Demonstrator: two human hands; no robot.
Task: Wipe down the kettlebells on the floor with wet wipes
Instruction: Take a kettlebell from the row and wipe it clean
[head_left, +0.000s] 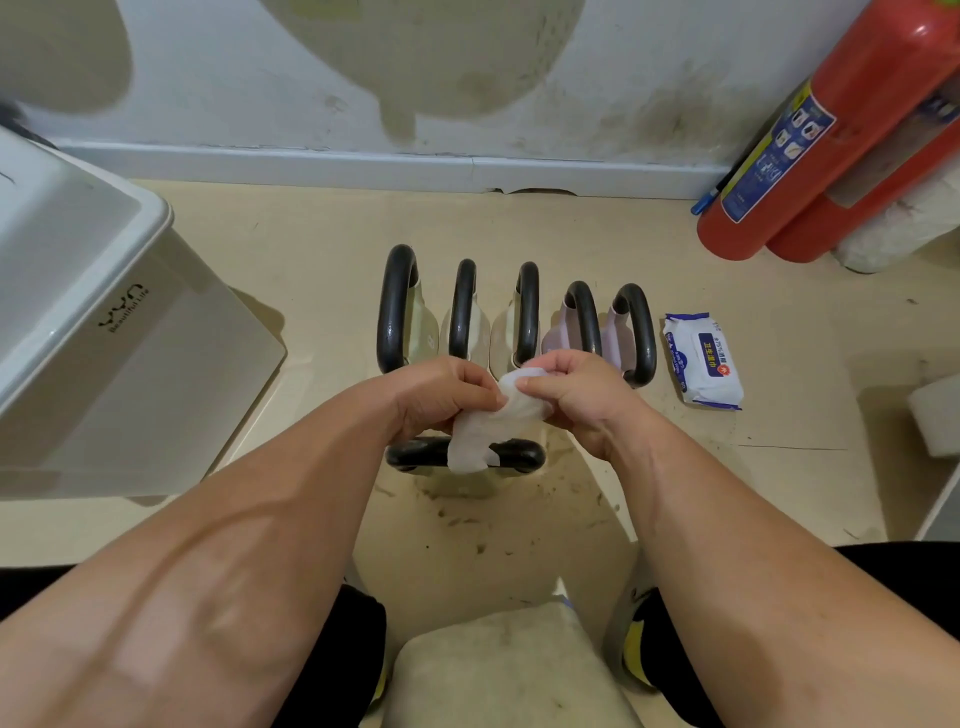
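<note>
A row of several kettlebells (527, 312) with black handles stands on the beige floor, cream ones at the left and pale pink ones at the right. One more kettlebell (519, 453) sits nearer me, its black handle crosswise below my hands. My left hand (441, 395) and my right hand (576, 392) both pinch a crumpled white wet wipe (498, 421), which hangs down over that near handle. The wet wipe pack (702, 359), white and blue, lies flat on the floor to the right of the row.
A white plastic bin (104, 332) stands at the left. Two red fire extinguishers (831, 135) lean against the wall at the back right. A white block (935, 418) lies at the right edge. A cushioned stool (498, 670) is between my knees. The floor is scuffed and dirty.
</note>
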